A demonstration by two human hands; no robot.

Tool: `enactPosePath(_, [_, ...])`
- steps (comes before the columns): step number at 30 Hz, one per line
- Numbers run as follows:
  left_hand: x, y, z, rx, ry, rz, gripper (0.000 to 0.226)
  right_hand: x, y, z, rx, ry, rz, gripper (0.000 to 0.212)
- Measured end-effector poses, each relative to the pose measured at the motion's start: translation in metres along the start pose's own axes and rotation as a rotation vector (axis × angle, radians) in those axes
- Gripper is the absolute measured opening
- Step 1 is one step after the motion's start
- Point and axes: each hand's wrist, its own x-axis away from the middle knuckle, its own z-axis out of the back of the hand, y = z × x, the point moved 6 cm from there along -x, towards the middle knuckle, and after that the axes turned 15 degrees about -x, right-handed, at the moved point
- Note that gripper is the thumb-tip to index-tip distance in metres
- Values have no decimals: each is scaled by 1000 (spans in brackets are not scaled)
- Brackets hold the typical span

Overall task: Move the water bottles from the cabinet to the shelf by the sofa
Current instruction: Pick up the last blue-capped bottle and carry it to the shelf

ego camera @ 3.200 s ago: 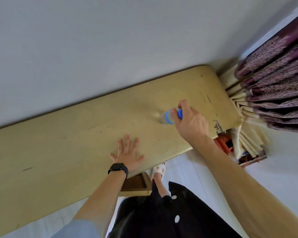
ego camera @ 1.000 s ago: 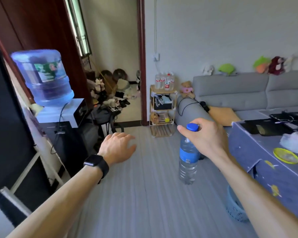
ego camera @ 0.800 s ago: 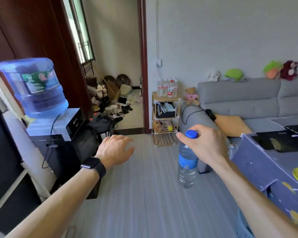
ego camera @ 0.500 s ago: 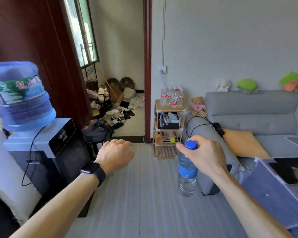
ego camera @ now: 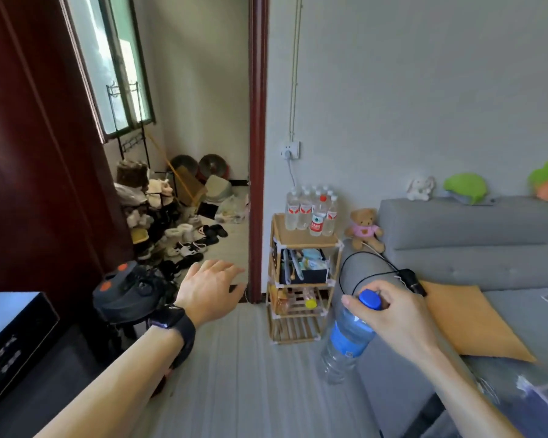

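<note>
Gripping a water bottle by its blue cap and neck, the right hand sits at lower right of frame, with the bottle hanging tilted above the floor. Left hand: centre-left, palm down, fingers relaxed, holding nothing, black watch on the wrist. Wooden shelf: centre, beside the grey sofa, with several bottles grouped on top. Teddy bear on the armrest; orange cushion on the seat; shoes heaped through the doorway.

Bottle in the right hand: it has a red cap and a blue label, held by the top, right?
Not quite: in the head view the cap is blue, not red. The label is blue, and the right hand holds the bottle by the top.
</note>
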Motion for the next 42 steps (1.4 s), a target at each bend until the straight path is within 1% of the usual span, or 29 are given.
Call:
enactPosePath(6, [-127, 2, -36, 6, -58, -5, 48, -130, 35, -17, 91, 56, -3, 35])
enactPosePath(11, [-235, 6, -61, 30, -35, 56, 47, -244, 69, -31, 87, 27, 30, 35])
enactPosePath(15, [-303, 13, -80, 41, -93, 110, 47, -317, 96, -35, 20, -29, 29, 28])
enactPosePath(17, [-333, 18, -88, 45, -105, 128, 47, -354, 116, -44, 10, -75, 26, 28])
enactPosePath(22, [-392, 25, -119, 46, -157, 146, 46, -423, 171, -70, -14, -162, -49, 30])
enactPosePath(26, [-439, 30, -153, 63, -214, 119, 45, -463, 206, -88, 11, -164, -104, 28])
enactPosePath(31, [-507, 45, -183, 120, -230, 66, 45, -512, 241, -119, 44, -179, -173, 28])
enactPosePath(39, [-666, 31, -220, 195, -158, -66, 51, -611, 273, -175, 90, -118, -266, 29])
enactPosePath(42, [-721, 34, -227, 183, -106, -141, 52, -641, 287, -196, 25, -89, -344, 31])
